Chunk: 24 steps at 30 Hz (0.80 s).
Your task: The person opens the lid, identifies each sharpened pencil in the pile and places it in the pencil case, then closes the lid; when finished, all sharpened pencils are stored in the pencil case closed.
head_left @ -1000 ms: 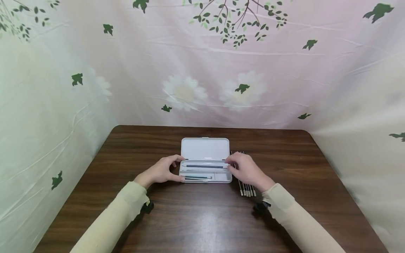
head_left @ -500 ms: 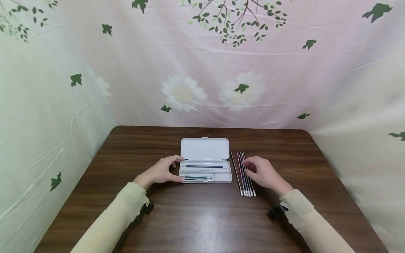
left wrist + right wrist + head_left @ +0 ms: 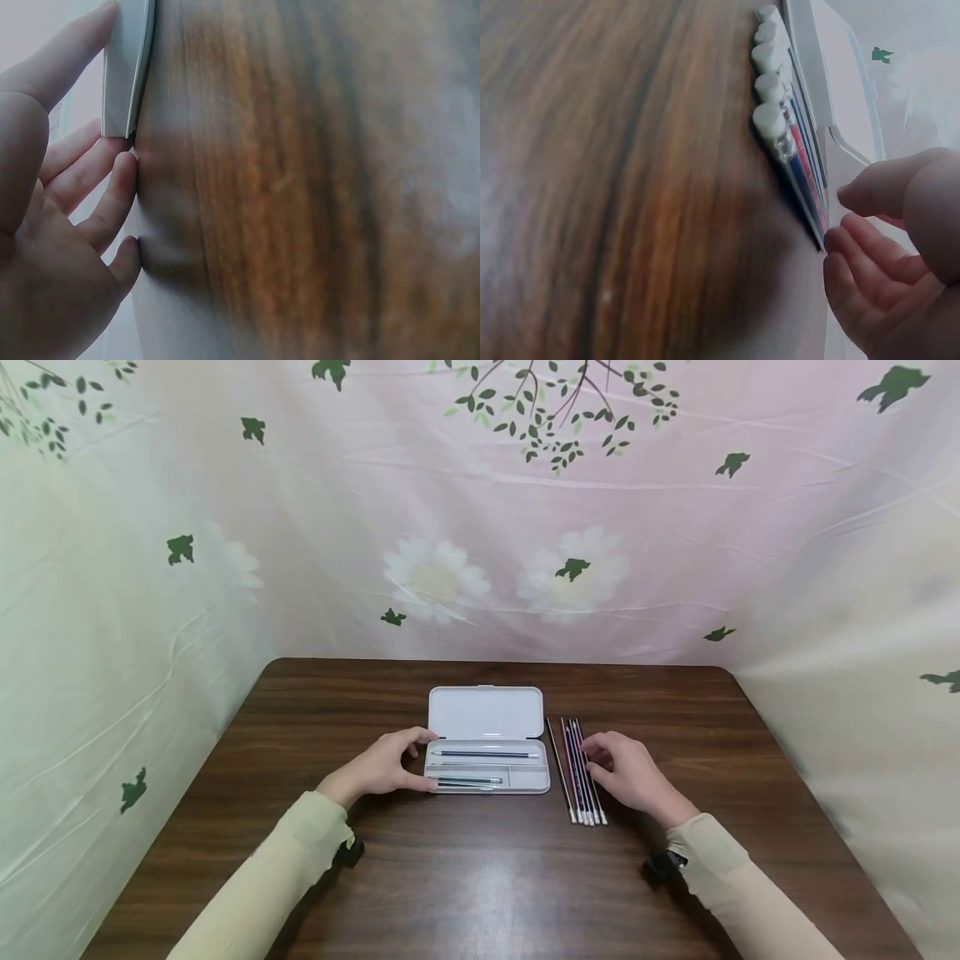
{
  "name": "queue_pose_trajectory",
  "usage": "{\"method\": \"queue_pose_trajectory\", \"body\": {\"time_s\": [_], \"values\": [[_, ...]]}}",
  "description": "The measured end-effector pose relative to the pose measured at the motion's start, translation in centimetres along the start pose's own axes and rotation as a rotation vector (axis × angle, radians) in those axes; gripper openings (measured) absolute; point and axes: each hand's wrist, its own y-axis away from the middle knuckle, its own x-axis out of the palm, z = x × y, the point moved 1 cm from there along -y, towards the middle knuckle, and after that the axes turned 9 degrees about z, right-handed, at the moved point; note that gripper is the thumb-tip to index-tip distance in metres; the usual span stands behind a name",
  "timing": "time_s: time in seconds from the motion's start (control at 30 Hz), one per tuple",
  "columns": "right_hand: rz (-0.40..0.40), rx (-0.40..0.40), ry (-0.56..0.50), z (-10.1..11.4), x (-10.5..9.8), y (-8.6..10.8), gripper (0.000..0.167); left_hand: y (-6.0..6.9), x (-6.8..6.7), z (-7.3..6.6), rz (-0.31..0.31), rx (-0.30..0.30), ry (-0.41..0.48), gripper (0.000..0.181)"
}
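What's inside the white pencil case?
In the open pencil case, a dark pencil lies in the far long section and thin, pencil-like sticks lie near-left. The left hand covers a bit by the near-left corner, so I can't see beneath it.

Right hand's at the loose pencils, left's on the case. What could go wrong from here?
1. Double pick: the slim, mostly dark pencils with white eraser ends lie close together, so the right hand, at their outer edge, might catch two or skew the row.
2. Case turning: the left hand holds only the left end of the open white rectangular pencil case; a bump at its right end could swing it.
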Motion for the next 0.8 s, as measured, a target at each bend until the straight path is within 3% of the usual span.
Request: {"method": "queue_pose_trajectory", "body": {"time_s": [0.27,0.53,0.8], "values": [[0.020,0.006,-0.018,0.27,0.37,-0.32,0.023,0.06,0.06,-0.15,-0.001,-0.013,0.003,0.079],[-0.020,-0.031,-0.003,0.66,0.06,-0.47,0.021,0.07,0.14,-0.10,-0.003,-0.020,0.000,0.080],[0.035,0.004,0.005,0.85,0.16,-0.69,0.019,-0.05,0.12,0.06,0.000,-0.023,0.002,0.081]]}}
